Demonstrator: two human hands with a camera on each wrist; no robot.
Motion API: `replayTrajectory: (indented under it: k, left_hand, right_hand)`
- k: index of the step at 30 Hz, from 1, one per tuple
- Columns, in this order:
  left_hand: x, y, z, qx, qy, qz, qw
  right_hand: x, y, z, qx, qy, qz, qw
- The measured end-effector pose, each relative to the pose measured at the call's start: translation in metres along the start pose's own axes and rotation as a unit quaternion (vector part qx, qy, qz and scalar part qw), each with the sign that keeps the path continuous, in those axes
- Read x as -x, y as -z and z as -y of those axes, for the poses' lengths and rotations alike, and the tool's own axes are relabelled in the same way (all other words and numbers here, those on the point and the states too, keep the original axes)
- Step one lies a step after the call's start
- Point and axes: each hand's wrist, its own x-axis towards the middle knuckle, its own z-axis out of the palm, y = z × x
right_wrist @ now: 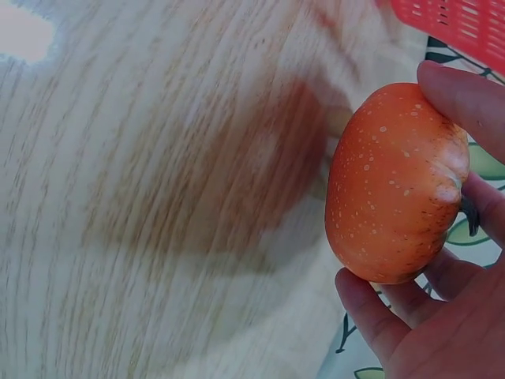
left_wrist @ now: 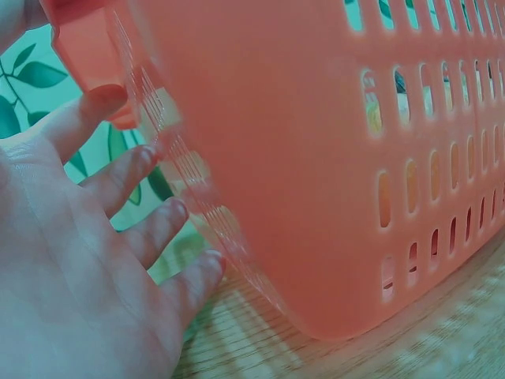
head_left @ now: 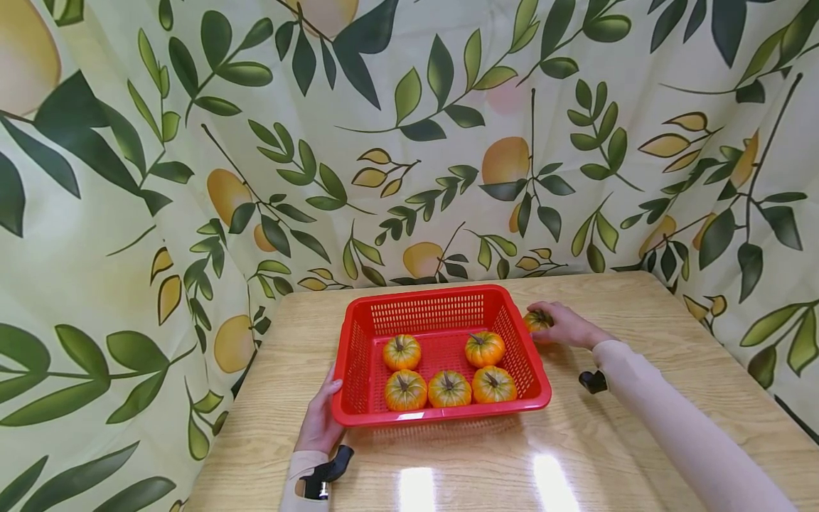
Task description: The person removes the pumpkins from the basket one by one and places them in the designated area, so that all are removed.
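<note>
A red plastic basket (head_left: 441, 415) with slotted walls stands on the table. Several small orange-and-green pumpkins lie inside, including one at the back left (head_left: 402, 353) and one at the back right (head_left: 484, 349). On the basket's left side, my left hand (head_left: 322, 418) touches the outer wall, its spread fingers (left_wrist: 126, 170) fairly straight. Beyond the right wall, my right hand (head_left: 566, 326) holds another small pumpkin (right_wrist: 387, 185) between thumb and fingers. Its dark stem faces the palm. Whether this pumpkin touches the table is unclear.
The light wood table (head_left: 614, 306) extends around the basket, with bright glare near its front. A curtain (head_left: 384, 213) printed with leaves and fruit hangs behind and along both sides. Black camera mounts sit at the left wrist (head_left: 326, 473) and right wrist (head_left: 593, 382).
</note>
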Motion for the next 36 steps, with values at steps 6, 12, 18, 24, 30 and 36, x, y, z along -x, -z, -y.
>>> replayTrajectory:
  k: [6,12,18,24,30,36]
  left_hand:
    - [0.0,0.001,0.001,-0.001,-0.005,0.004,1.0]
    - [0.0,0.003,0.001,0.001,-0.01,0.012,0.9999]
    - [-0.001,0.002,0.001,0.001,-0.008,0.014,0.9999]
    - [0.0,0.001,0.001,0.003,-0.005,0.005,1.0]
    - [0.001,0.0,0.0,0.004,-0.009,0.01,0.9999]
    - [0.0,-0.001,-0.001,0.001,-0.002,0.0,1.0]
  right_hand:
    - [0.0,-0.002,-0.002,-0.001,-0.005,0.002,1.0]
    - [0.001,-0.004,-0.003,-0.009,-0.007,0.002,1.0]
    - [0.001,-0.006,-0.005,-0.01,-0.004,0.0,1.0]
    - [0.0,-0.008,-0.008,-0.009,0.012,-0.011,1.0]
    - [-0.001,-0.01,-0.01,-0.023,0.023,-0.025,0.999]
    - [-0.001,-0.01,-0.008,-0.026,0.004,-0.026,0.999]
